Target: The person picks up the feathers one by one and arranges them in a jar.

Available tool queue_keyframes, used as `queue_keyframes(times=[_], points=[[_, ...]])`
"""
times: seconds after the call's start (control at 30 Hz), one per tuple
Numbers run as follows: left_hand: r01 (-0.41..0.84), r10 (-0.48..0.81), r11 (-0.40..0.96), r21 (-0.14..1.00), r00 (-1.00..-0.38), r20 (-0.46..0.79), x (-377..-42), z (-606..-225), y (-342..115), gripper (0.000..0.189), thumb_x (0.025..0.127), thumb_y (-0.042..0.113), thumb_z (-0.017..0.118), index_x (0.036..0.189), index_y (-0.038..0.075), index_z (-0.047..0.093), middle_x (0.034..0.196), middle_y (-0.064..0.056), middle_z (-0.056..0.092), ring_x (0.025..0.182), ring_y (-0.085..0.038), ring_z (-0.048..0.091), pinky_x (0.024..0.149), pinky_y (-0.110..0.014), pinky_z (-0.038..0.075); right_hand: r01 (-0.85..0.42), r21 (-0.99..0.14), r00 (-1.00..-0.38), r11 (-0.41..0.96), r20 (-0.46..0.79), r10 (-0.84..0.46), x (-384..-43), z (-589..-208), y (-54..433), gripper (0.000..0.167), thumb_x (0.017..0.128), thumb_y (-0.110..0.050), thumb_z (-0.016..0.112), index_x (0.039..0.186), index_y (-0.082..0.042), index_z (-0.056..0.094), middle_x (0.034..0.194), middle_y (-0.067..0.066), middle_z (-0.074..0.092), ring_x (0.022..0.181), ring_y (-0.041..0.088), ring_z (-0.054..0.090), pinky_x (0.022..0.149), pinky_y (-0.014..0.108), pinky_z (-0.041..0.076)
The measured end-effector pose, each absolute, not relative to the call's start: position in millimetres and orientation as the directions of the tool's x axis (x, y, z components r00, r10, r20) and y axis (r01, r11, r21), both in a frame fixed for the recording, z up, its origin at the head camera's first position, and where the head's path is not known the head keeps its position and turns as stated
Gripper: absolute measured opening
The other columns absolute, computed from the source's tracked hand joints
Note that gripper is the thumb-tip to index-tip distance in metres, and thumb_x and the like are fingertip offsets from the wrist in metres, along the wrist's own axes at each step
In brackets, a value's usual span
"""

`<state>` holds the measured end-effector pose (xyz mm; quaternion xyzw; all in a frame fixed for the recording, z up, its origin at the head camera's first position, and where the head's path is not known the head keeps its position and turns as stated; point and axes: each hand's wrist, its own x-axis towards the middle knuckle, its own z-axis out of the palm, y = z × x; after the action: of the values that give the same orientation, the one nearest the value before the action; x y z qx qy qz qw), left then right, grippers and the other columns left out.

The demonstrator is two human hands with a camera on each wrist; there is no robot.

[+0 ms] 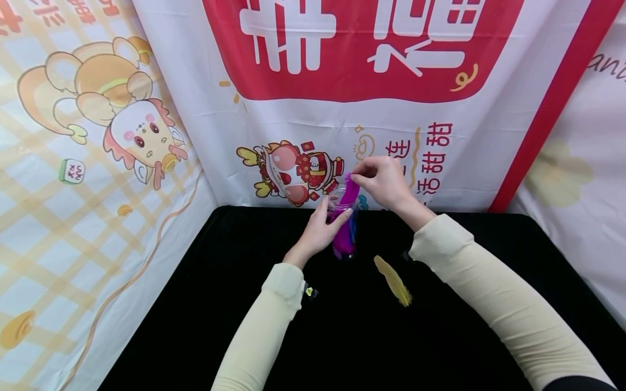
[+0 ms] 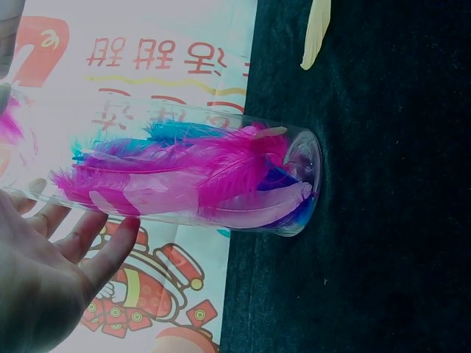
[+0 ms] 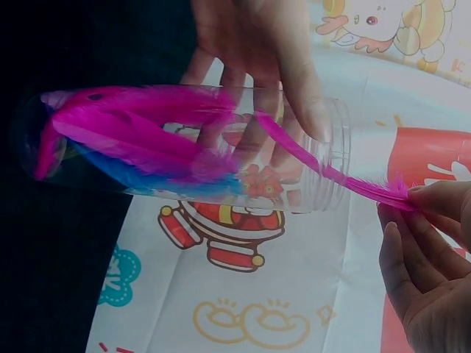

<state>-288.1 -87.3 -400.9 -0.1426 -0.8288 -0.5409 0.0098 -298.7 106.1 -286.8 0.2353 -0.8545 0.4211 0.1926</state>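
A clear jar (image 2: 176, 220) with an open mouth stands on the black table, holding pink and blue feathers (image 3: 140, 140). My left hand (image 1: 320, 231) grips it around its upper part, thumb on the near side and fingers behind, as the right wrist view shows. My right hand (image 1: 383, 182) pinches one end of a magenta feather (image 3: 294, 147) between thumb and fingers just above the rim. The feather's other end reaches down through the mouth, inside the jar. A yellow feather (image 1: 393, 281) lies on the table to the right of the jar.
The black table (image 1: 205, 326) extends toward me and to both sides. Directly behind the jar hangs a white and red printed cloth (image 1: 293, 119); a checked cartoon-print cloth (image 1: 58, 228) closes off the left side.
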Motion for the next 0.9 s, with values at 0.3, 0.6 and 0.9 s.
queue_keyframes(times=[0.3,0.6,0.9], points=[[0.268,0.221,0.382,0.885,-0.956,0.194,-287.0,-400.2,-86.8,0.078,0.094,0.07,0.056,0.151,0.02,0.039,0.148,-0.006,0.05,0.127,-0.023,0.057,0.107,-0.046,0.048,-0.56,-0.616,-0.822,0.554,0.499,-0.276,-299.9,-292.2,105.9,0.005,0.092,-0.008,0.077,0.093,-0.005,0.08,0.09,0.008,0.076,0.077,0.019,0.07,0.071,0.038,0.058],[0.261,0.22,0.391,0.883,-0.958,0.186,-287.2,-400.3,-87.5,0.081,0.094,0.07,0.056,0.153,0.017,0.038,0.149,-0.004,0.049,0.128,-0.025,0.057,0.107,-0.046,0.048,-0.522,-0.619,-0.849,0.586,0.439,-0.293,-300.9,-298.3,105.1,0.004,0.091,-0.01,0.078,0.089,-0.009,0.081,0.086,0.005,0.076,0.077,0.018,0.069,0.071,0.037,0.057],[0.264,0.23,0.393,0.881,-0.956,0.184,-288.4,-400.0,-87.5,0.082,0.095,0.069,0.056,0.155,0.017,0.036,0.149,-0.006,0.047,0.128,-0.026,0.057,0.107,-0.046,0.048,-0.507,-0.616,-0.862,0.603,0.362,-0.355,-304.4,-303.9,105.4,0.008,0.093,-0.012,0.076,0.093,-0.005,0.081,0.091,0.01,0.076,0.077,0.021,0.066,0.07,0.034,0.054]])
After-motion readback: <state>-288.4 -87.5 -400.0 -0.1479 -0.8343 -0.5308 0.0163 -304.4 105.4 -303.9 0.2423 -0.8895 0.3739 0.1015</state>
